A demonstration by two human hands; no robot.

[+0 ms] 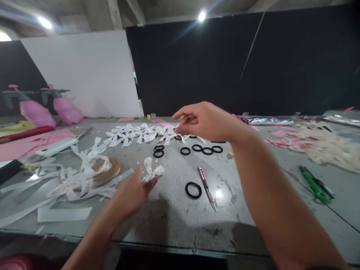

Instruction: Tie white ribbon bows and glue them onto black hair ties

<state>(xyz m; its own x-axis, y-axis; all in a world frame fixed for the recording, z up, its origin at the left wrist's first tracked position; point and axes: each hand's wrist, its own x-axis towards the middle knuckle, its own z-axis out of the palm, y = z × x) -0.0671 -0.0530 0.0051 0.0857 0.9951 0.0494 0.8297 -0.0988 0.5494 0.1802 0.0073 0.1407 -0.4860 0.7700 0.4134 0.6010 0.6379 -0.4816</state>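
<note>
Between the thumb and fingers of my left hand (133, 191) is a white ribbon bow (152, 172), held low above the table's near middle. My right hand (204, 118) reaches over the far part of the table, above the right end of a pile of white ribbon bows (135, 133). Its fingers are bent, with a gap between index finger and thumb, and nothing shows in them. Several black rings lie in front of the pile, one of them (185, 151) below the right hand. Nearer to me, a single black ring (193, 190) rests beside a pink pen-like tool (207, 189).
Loose white ribbon (75, 183) tangles around a brown cardboard spool (112, 168) at left. Two pink spray bottles (66, 110) stand behind. On the right are green-handled snips (316, 183) and a heap of cream fabric strips (332, 146). The metal table's front edge (157, 247) runs close to me.
</note>
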